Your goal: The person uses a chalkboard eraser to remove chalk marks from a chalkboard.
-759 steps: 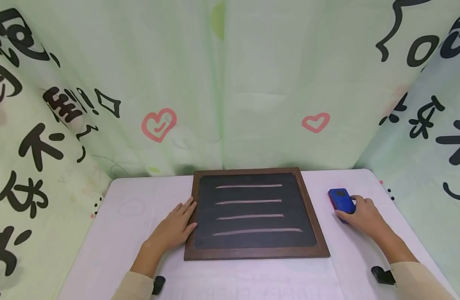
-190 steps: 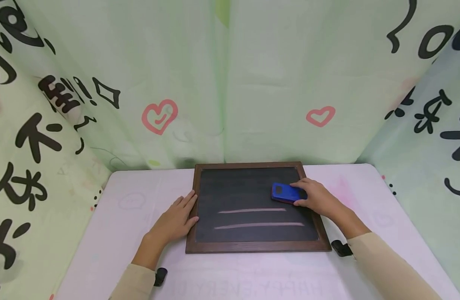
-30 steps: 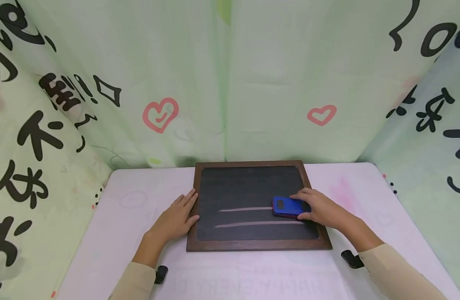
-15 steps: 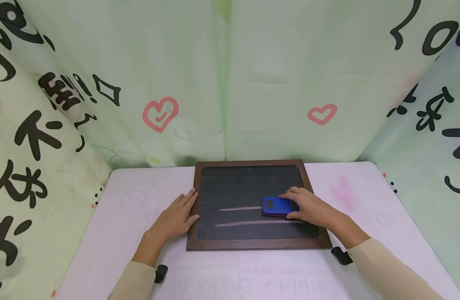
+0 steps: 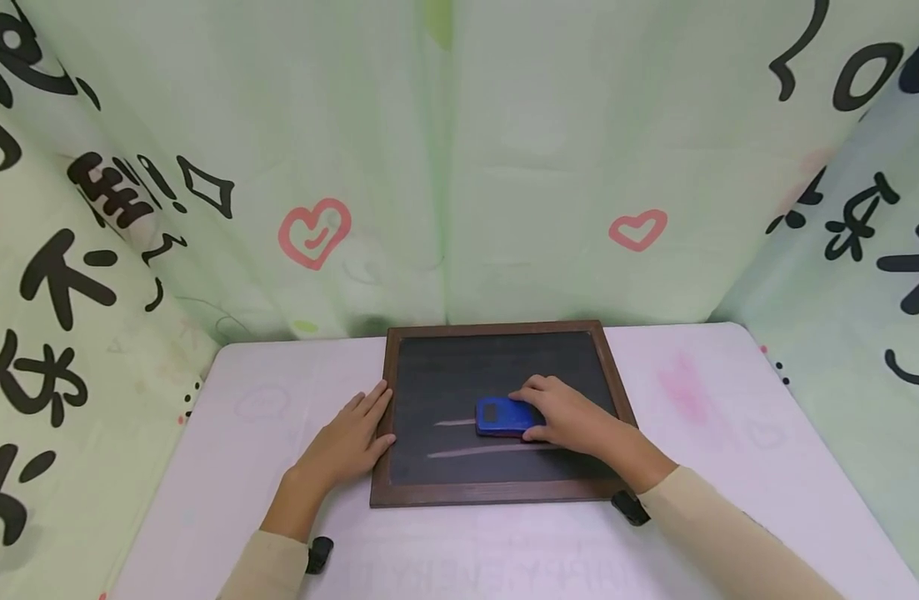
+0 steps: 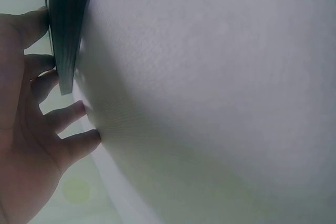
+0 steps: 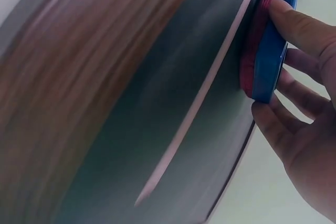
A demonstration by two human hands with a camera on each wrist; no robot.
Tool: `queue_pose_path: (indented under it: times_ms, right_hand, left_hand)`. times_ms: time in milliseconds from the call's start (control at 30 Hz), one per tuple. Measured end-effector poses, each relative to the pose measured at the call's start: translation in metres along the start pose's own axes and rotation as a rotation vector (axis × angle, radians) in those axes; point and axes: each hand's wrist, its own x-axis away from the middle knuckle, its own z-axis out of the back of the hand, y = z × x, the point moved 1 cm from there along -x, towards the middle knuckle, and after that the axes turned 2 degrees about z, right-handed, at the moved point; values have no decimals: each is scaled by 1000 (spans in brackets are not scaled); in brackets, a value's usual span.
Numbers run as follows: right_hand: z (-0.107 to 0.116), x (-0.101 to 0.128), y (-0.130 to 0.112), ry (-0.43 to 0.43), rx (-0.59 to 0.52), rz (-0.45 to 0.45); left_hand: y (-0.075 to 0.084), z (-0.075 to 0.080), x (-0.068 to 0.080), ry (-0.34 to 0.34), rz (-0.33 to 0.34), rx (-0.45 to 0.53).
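A wood-framed blackboard (image 5: 459,358) lies on the table, with chalk lines on its lower half. My right hand (image 5: 571,417) grips a blue chalkboard eraser (image 5: 496,416) between thumb and fingers, its red felt side (image 7: 253,51) against the board. The upper chalk line (image 5: 454,422) shows only as a short piece left of the eraser. Below it the lower chalk line (image 5: 466,452) runs on under the right hand's edge. My left hand (image 5: 345,442) rests with straight fingers on the board's left frame; in the left wrist view its fingertips touch the frame's edge (image 6: 68,40).
The white table (image 5: 279,392) extends around the board, with a pink smudge (image 5: 684,387) at the right. A pale green curtain (image 5: 534,167) with hearts and black lettering hangs close behind and on both sides. Small black wrist cameras (image 5: 630,507) sit under the cuffs.
The right hand took the eraser from the table's right side onto the board. The top two lines are gone. Over the last second it slid left along the third line, shortening it.
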Motion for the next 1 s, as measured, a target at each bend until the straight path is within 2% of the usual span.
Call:
queue_pose_path:
  times_ms: [433, 767, 1000]
  right_hand:
    - [-14, -43, -48, -1, 11, 30]
    - [-18, -76, -74, -28, 83, 64]
    - [-21, -92, -88, -25, 105, 73]
  left_hand:
    - [2, 1, 1, 6, 4, -5]
    - [0, 1, 1, 1, 0, -11]
    - [0, 2, 1, -30, 17, -8]
